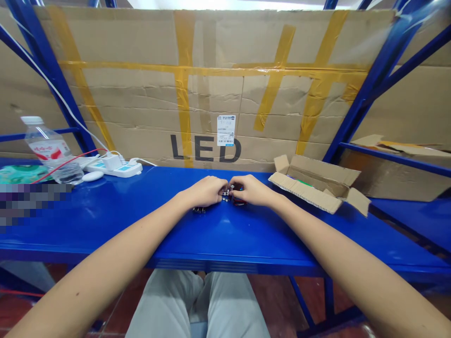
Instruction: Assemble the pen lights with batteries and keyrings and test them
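Observation:
Both hands meet over the middle of the blue table. My left hand is closed, its fingertips at a small cluster of shiny metal pieces. Facing it, my right hand is curled in a pinch at a small silvery piece by the thumb and forefinger. Under the right hand lies a dark red, glossy object, mostly covered. Several small dark metallic pieces show below the left hand. What the left fingertips grip is hidden, and the pieces are too small to name.
An open cardboard box lies to the right. On the left are a water bottle, a white power strip, a white oval object and cables. A large taped carton marked LED stands behind the table, between blue rack posts.

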Demonstrator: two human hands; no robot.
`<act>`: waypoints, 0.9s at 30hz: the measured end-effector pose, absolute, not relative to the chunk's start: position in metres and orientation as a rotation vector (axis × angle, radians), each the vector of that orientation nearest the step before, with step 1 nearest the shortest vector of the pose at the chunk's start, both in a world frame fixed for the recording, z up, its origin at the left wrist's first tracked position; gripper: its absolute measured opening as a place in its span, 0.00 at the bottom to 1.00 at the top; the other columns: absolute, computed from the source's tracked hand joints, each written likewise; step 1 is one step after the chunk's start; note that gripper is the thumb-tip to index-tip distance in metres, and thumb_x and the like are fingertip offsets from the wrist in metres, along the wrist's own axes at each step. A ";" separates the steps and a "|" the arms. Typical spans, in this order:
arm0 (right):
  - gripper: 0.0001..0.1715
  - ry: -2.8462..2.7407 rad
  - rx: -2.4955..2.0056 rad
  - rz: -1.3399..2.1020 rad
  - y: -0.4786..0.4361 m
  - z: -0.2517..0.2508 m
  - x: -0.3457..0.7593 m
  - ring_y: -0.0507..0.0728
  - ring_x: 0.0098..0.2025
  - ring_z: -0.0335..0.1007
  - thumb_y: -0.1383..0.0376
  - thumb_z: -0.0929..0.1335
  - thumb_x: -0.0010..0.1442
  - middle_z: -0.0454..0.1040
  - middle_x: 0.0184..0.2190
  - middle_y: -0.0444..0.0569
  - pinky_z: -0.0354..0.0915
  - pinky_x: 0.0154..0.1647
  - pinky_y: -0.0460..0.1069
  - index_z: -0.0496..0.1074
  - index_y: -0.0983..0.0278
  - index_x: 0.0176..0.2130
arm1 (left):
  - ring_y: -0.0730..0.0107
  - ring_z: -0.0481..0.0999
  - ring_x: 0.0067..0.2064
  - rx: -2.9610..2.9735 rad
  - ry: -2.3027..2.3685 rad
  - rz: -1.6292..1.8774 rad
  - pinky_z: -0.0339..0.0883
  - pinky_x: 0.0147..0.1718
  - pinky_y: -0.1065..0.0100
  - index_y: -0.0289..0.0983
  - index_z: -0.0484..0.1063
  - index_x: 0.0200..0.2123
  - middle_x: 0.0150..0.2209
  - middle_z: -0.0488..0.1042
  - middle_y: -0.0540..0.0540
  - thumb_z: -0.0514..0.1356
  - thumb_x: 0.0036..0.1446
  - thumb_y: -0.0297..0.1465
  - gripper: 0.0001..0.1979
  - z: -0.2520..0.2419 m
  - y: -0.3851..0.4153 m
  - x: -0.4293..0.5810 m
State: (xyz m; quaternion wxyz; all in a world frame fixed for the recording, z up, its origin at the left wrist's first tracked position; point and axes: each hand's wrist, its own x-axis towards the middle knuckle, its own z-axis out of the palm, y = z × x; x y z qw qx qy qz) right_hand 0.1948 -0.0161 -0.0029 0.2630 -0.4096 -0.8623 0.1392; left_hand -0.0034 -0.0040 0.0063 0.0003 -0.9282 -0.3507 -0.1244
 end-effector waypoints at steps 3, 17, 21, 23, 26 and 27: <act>0.07 -2.295 -1.124 0.455 -0.013 -0.006 0.195 0.53 0.30 0.70 0.68 0.67 0.58 0.78 0.30 0.48 0.62 0.32 0.47 0.76 0.67 0.35 | 0.66 0.73 0.36 -2.932 -1.044 -0.745 0.63 0.34 0.67 0.36 0.71 0.38 0.35 0.76 0.46 0.57 0.54 0.23 0.08 0.010 -0.003 -0.006; 0.11 -2.154 -0.998 0.708 -0.007 -0.015 0.195 0.52 0.30 0.67 0.62 0.69 0.55 0.74 0.27 0.44 0.62 0.33 0.47 0.76 0.68 0.31 | 0.66 0.74 0.43 -2.986 -0.652 -0.875 0.67 0.43 0.66 0.36 0.71 0.40 0.40 0.75 0.44 0.54 0.58 0.20 0.10 0.001 -0.001 -0.001; 0.10 -2.169 -1.031 0.733 -0.009 -0.012 0.196 0.53 0.30 0.69 0.64 0.69 0.54 0.76 0.28 0.45 0.63 0.33 0.47 0.77 0.67 0.34 | 0.66 0.75 0.40 -2.951 -0.785 -0.879 0.66 0.40 0.66 0.35 0.73 0.40 0.38 0.77 0.45 0.54 0.57 0.21 0.10 0.011 -0.005 -0.007; 0.10 -2.202 -1.040 0.747 -0.011 -0.011 0.197 0.53 0.31 0.71 0.65 0.69 0.52 0.78 0.31 0.47 0.65 0.33 0.47 0.78 0.67 0.36 | 0.66 0.75 0.38 -2.937 -0.862 -0.797 0.65 0.38 0.66 0.35 0.74 0.39 0.37 0.78 0.45 0.54 0.57 0.22 0.10 0.016 -0.005 -0.011; 0.14 -2.269 -1.042 0.711 -0.012 -0.009 0.199 0.53 0.32 0.72 0.66 0.70 0.52 0.79 0.35 0.48 0.66 0.34 0.47 0.79 0.66 0.39 | 0.64 0.76 0.39 -2.957 -0.932 -0.553 0.64 0.37 0.66 0.36 0.76 0.38 0.38 0.79 0.44 0.55 0.57 0.25 0.10 0.019 -0.004 -0.017; 0.14 -2.292 -1.036 0.680 -0.012 -0.008 0.199 0.53 0.33 0.72 0.66 0.70 0.52 0.78 0.35 0.48 0.66 0.35 0.47 0.80 0.66 0.40 | 0.63 0.76 0.39 -2.968 -0.935 -0.481 0.64 0.38 0.67 0.36 0.77 0.38 0.38 0.79 0.44 0.55 0.57 0.26 0.10 0.019 -0.003 -0.018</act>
